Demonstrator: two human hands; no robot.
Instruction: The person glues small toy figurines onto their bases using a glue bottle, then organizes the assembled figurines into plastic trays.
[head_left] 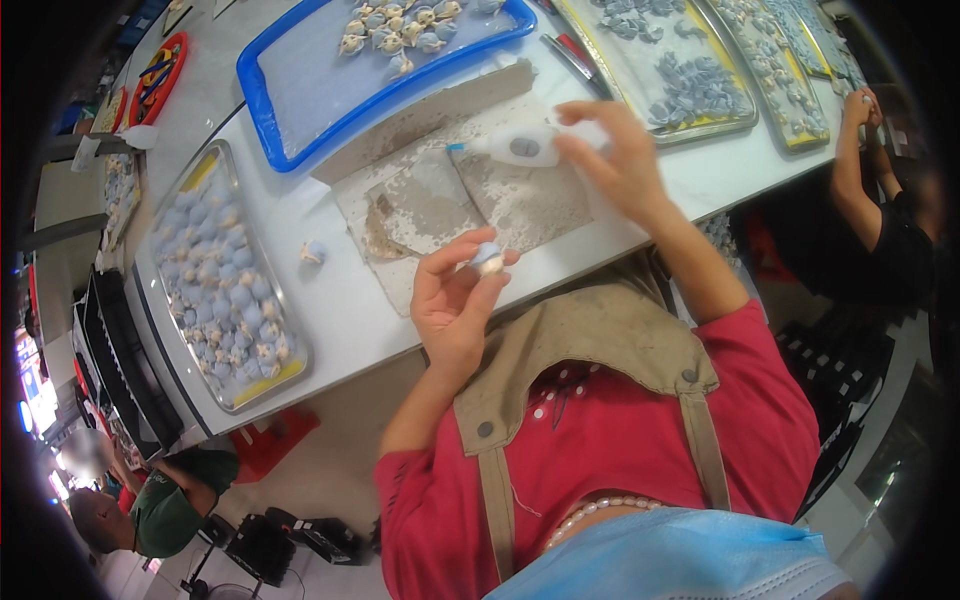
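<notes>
Blue-and-cream figurine [488, 259] sits in the fingertips of the left hand [452, 312], thumb and fingers clamped on it near the close edge of a stained grey board [540, 200]. Beyond it and to the right, the right hand [618, 158] is closed around the rear of a white handheld tool [528, 147]; the tool's blue tip [457, 147] points leftward over the board, apart from the figurine.

For good work here, the left pinch should probably be light but steady, set on the sides so that the spot to be worked lies open. The tip would best meet it in short, controlled touches, clear of the left fingertips.

The figurine looks small and rounded, grey-blue on the side away from the wearer and cream on the nearer side; finer features are too small to tell.

Left of the left hand lies one loose similar piece [313, 252], and farther left a tray [262, 385] full of such pieces. Beyond both hands stands a blue-rimmed tray [265, 120] with more of them clustered inside. Beyond the right hand and rightward, a yellow-edged tray [690, 132] holds loose grey-blue parts.
</notes>
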